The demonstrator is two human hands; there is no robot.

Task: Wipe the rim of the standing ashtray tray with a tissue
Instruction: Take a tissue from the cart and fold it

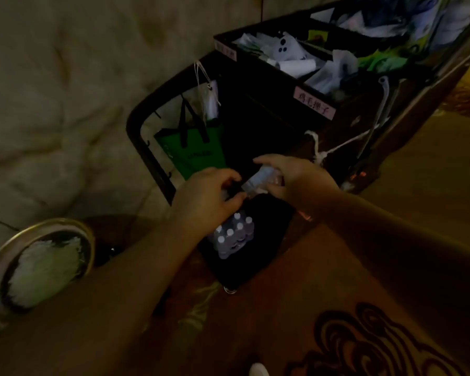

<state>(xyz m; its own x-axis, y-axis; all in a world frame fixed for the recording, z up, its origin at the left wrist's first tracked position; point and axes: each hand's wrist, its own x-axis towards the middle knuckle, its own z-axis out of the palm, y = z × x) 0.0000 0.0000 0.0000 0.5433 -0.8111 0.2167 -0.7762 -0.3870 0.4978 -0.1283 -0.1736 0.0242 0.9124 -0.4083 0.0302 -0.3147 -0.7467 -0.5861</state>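
The standing ashtray [0, 267] is at the lower left, a round tray with a brass-coloured rim and white sand inside. My right hand [291, 175] grips a pale, cylindrical packet [261, 177], perhaps a tissue pack, held over the dark cart. My left hand [209, 196] pinches the near end of that same packet with thumb and fingers. Both hands are well to the right of the ashtray and apart from it. The light is dim and the packet's label is unreadable.
A dark housekeeping cart [136, 115] stands ahead, with a green bag [196, 150] hanging on its handle frame and bins of white items on top. A shrink-wrapped pack of water bottles [235, 237] sits below my hands. Marble wall at left, patterned carpet at right.
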